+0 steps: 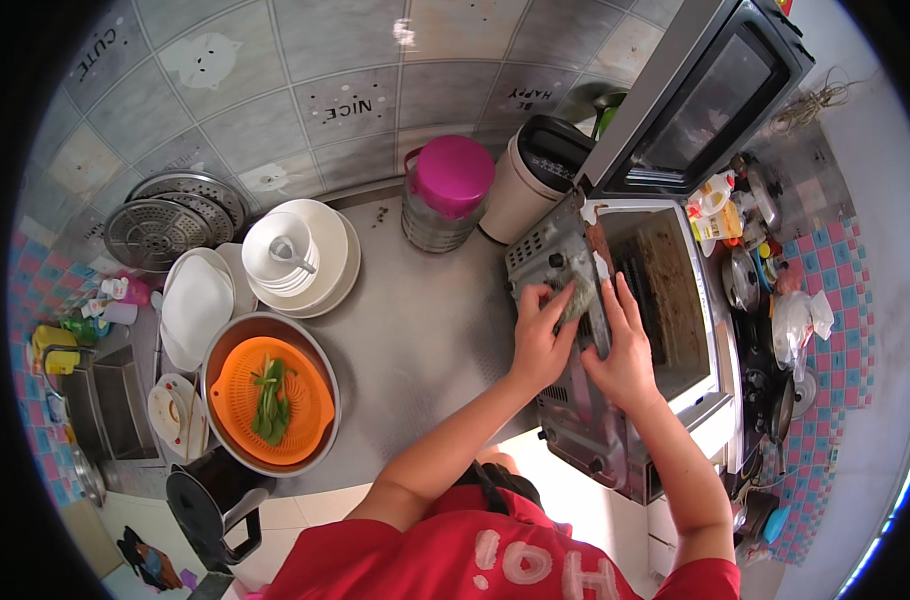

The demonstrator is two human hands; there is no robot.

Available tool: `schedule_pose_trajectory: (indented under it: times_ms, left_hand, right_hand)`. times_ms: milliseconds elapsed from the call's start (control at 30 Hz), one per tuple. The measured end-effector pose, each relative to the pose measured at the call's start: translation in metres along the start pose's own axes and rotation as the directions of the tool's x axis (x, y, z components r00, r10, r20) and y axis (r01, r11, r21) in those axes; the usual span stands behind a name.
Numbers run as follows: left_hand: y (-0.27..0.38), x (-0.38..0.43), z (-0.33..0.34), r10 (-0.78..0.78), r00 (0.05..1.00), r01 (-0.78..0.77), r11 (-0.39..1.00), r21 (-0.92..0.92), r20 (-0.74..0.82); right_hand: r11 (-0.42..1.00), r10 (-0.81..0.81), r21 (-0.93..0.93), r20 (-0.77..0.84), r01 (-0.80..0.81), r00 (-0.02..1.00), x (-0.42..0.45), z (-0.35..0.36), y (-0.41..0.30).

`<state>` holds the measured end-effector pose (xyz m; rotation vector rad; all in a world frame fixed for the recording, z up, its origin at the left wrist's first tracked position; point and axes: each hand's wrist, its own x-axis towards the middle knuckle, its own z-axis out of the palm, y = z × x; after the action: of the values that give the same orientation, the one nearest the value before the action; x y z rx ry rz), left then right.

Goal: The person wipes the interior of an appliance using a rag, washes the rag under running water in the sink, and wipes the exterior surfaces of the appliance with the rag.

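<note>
A microwave oven (575, 442) is tipped on its side at the right, its vented panel with small black feet turned leftward. Its door (695, 105) stands wide at the top, and the cavity (676, 300) shows brown stains. Rust and peeling paint mark the front edge (597, 240). My left hand (541, 337) pinches a greyish-green scrubbing pad (577, 296) against the vented panel. My right hand (624, 352) lies along the oven's front edge, fingers reaching over the opening and thumb on the panel side.
On the steel counter (402, 322) stand a pink-lidded jar (455, 180), a white container with a black lid (537, 172), stacked white bowls (279, 247) and an orange colander (309, 390) of green leaves inside a metal basin (327, 439). A sink (117, 405) lies far left.
</note>
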<state>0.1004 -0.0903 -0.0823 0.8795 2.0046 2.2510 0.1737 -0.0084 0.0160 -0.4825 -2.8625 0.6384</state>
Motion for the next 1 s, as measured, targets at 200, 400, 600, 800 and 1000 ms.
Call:
schedule_pose_trajectory:
  times_ms: [200,400,600,800,1000]
  left_hand:
    - [0.008,-0.008,0.000,0.035,0.997,-0.042,0.995,0.091,0.073]
    - [-0.015,-0.007,-0.006,-0.076,0.969,0.099,0.991,0.086,-0.234]
    - [-0.033,-0.016,-0.003,-0.155,0.987,0.152,0.986,0.068,0.043]
    - [-0.015,-0.043,0.000,0.010,0.991,-0.032,0.985,0.167,0.130]
    - [-0.056,0.010,0.003,-0.257,0.966,0.256,0.966,0.018,0.024]
  right_hand:
    - [0.998,-0.055,-0.042,-0.023,0.054,0.998,0.001,0.002,0.005]
    - [0.999,-0.029,-0.032,-0.006,0.028,1.000,-0.001,0.000,0.001]
    - [0.999,-0.003,-0.037,0.013,0.003,1.000,0.000,0.002,0.001]
    - [0.996,-0.045,-0.073,-0.013,0.043,0.999,0.000,-0.001,0.001]
    - [1.000,-0.020,-0.019,0.027,0.021,0.999,0.002,0.001,-0.002]
